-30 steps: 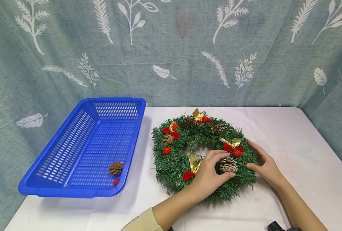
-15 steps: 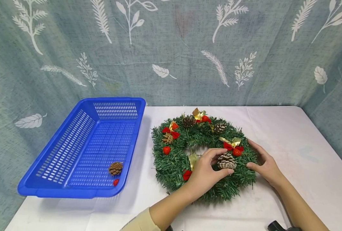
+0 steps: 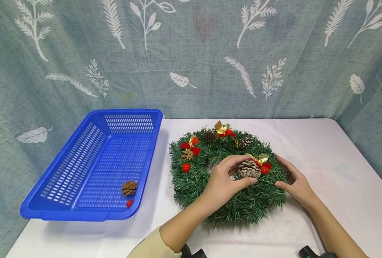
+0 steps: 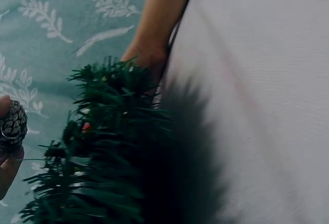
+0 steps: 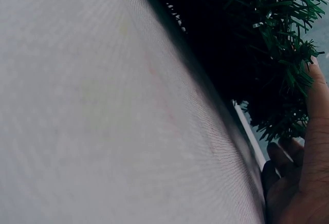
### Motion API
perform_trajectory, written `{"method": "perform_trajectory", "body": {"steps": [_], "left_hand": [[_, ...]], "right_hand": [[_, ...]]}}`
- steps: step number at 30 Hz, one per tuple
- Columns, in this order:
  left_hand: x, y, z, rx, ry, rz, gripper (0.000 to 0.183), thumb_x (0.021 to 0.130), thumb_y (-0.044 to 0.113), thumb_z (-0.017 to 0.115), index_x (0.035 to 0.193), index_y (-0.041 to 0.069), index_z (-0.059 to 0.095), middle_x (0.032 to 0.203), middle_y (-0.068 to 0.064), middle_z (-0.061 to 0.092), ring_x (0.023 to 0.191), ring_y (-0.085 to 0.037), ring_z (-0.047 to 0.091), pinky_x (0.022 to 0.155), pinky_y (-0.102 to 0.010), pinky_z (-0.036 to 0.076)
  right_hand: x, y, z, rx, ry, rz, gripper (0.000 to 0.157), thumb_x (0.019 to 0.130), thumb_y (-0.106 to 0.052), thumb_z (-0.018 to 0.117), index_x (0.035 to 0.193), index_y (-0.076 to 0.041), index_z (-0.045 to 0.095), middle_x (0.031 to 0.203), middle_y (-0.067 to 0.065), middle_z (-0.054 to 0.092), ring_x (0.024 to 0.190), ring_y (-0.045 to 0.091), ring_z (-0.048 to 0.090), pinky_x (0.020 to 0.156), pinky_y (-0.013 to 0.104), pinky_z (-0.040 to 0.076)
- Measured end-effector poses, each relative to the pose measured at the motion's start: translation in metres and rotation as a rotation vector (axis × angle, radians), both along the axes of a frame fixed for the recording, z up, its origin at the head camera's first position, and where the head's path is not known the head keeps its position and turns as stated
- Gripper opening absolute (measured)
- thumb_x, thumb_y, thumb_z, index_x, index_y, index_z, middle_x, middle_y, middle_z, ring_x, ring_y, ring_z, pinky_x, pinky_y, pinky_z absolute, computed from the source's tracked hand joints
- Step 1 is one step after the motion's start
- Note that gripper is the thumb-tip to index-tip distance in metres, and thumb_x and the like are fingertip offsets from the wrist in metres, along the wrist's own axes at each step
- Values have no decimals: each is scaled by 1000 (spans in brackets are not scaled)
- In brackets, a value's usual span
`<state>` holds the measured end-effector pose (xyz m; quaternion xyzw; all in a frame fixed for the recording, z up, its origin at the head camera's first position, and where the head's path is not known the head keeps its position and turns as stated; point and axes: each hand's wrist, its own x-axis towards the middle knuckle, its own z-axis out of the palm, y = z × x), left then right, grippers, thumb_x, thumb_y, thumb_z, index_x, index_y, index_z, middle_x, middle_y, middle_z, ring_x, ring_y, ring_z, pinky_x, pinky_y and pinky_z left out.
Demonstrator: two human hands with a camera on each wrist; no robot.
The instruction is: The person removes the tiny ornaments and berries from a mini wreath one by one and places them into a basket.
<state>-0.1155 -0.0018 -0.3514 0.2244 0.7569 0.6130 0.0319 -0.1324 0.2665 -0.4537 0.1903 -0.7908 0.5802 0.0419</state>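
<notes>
My left hand [image 3: 221,181] pinches a white-tipped pine cone [image 3: 249,169] between thumb and fingers, above the near right part of a green Christmas wreath [image 3: 191,186]. In the left wrist view the pine cone [image 4: 14,124] shows at the left edge, apart from the greenery. My right hand [image 3: 297,184] grips the wreath's right outer edge, thumb on the near side and fingers round the rim. The right wrist view shows the thumb against the needles [image 5: 288,54]. A red and gold bow [image 3: 262,163] sits just beyond the held cone.
A blue plastic basket [image 3: 62,214] stands at the left of the white table [image 3: 326,157]. In it lie a brown pine cone [image 3: 129,188] and a red berry [image 3: 130,203]. More bows, berries and pine cones [image 3: 211,135] sit on the wreath. A patterned curtain [image 3: 203,86] hangs behind.
My left hand has closed round the pine cone and raised it off the wreath, shifting slightly left and away from me. My right hand and the wreath have stayed in place.
</notes>
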Motion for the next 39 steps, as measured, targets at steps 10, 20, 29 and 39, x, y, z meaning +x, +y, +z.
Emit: {"method": "perform_trajectory", "body": {"steps": [10, 20, 29, 39], "left_hand": [[3, -9, 20, -10, 18, -4, 52, 79, 18, 77, 128, 18, 58, 124, 0, 58, 110, -13, 60, 94, -19, 48], [6, -22, 35, -18, 24, 12, 54, 79, 17, 77, 129, 19, 57, 127, -2, 57, 112, -12, 58, 95, -20, 48], [17, -38, 43, -34, -41, 56, 54, 76, 20, 80, 126, 26, 60, 125, 10, 57, 109, -7, 57, 95, -19, 47], [30, -50, 48, -18, 1, 80, 55, 74, 15, 81, 125, 26, 61, 123, 12, 58, 106, -7, 55, 95, -24, 49]], "right_hand": [[0, 2, -2, 25, -6, -10, 76, 86, 2, 65, 150, -8, 25, 147, -17, 31, 129, -11, 28, 100, 2, 26], [-1, 2, -2, 8, -4, 9, 76, 85, 5, 64, 150, -6, 25, 147, -18, 31, 131, -11, 27, 100, 2, 26], [0, 0, 1, -7, 0, 9, 77, 84, 5, 65, 149, -5, 25, 146, -19, 31, 130, -11, 29, 99, 2, 27], [0, 0, -1, -10, 7, 4, 77, 84, 6, 64, 149, -5, 25, 146, -18, 32, 129, -10, 29, 100, 3, 27]]}}
